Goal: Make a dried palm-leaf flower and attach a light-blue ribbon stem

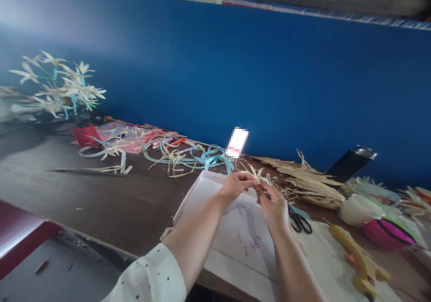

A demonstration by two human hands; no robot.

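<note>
My left hand (237, 186) and my right hand (273, 205) meet above a white cardboard box (224, 241) with pink handwriting on it. Fingertips of both are pinched together at the base of a pale husk flower (256, 172), whose thin petals spread up and away from me. Whatever stem lies between the fingers is hidden. Just right of my right hand lie black-handled scissors (300, 223). Behind my hands, a pile of dry husks (303, 183) rests on the dark table (134, 212).
Light blue ribbon (210, 158) and a bright phone (237, 143) are at the back. Husk flowers (67, 86) rise from a red pot (86, 135) at left. On the right are a dark flask (350, 162), white cup (360, 210), pink pouch (387, 234) and yellow glue gun (358, 259).
</note>
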